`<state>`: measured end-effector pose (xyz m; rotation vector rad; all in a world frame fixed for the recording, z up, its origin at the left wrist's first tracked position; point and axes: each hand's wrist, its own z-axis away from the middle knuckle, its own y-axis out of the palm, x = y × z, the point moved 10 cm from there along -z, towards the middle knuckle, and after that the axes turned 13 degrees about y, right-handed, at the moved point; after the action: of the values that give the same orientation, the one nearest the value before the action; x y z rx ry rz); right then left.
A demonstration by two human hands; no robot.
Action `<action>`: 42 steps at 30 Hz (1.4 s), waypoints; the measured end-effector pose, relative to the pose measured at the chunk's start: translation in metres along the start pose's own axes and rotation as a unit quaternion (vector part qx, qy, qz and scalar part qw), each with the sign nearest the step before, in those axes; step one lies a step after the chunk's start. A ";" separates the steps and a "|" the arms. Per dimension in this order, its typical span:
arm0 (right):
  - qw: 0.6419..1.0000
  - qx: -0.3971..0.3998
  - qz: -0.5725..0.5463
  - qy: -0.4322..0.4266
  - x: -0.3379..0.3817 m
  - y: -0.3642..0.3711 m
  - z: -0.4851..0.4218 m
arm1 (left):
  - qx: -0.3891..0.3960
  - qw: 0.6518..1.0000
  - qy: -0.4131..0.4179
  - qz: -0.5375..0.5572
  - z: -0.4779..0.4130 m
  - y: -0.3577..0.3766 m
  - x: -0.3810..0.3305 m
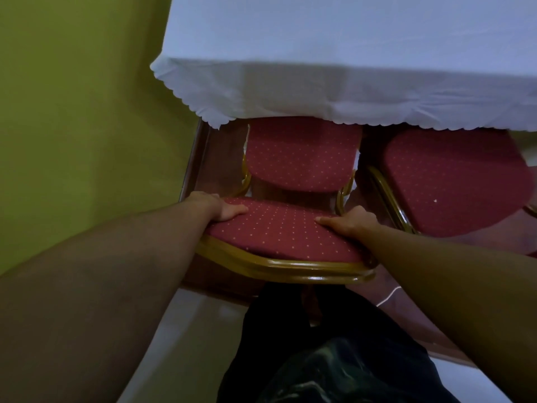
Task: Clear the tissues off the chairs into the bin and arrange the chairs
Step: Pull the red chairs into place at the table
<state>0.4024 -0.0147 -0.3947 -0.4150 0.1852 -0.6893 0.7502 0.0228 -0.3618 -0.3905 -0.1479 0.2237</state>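
Currently, hands: left hand [222, 206] and right hand [350, 221] grasp the chair backrest [279, 228] ends.
Seat [299, 154]: under tablecloth [290, 91] edge.

We found the chair [290, 228] hemmed in: green wall [72, 112] close on the left, a second chair [453, 181] just beside it on the right, the tablecloth [319, 91] overhanging both seats. Open floor [186, 338] lay only behind the backrest.
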 end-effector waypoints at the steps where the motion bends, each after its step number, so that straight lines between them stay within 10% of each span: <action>1: 1.000 0.002 0.004 -0.003 0.001 0.000 0.000 | -0.003 1.000 -0.002 -0.003 0.000 -0.001 0.000; 18: 0.993 0.071 0.038 -0.084 0.000 -0.001 -0.001 | -0.011 1.000 -0.002 -0.001 0.017 0.005 -0.066; 42: 0.976 -0.154 -0.006 -0.155 -0.071 -0.163 0.028 | -0.191 0.947 0.243 -0.089 0.099 -0.051 -0.310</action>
<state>0.2628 -0.0734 -0.2976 -0.8154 -0.0080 -0.5998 0.4420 -0.0632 -0.2825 -0.8027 0.2643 -0.0883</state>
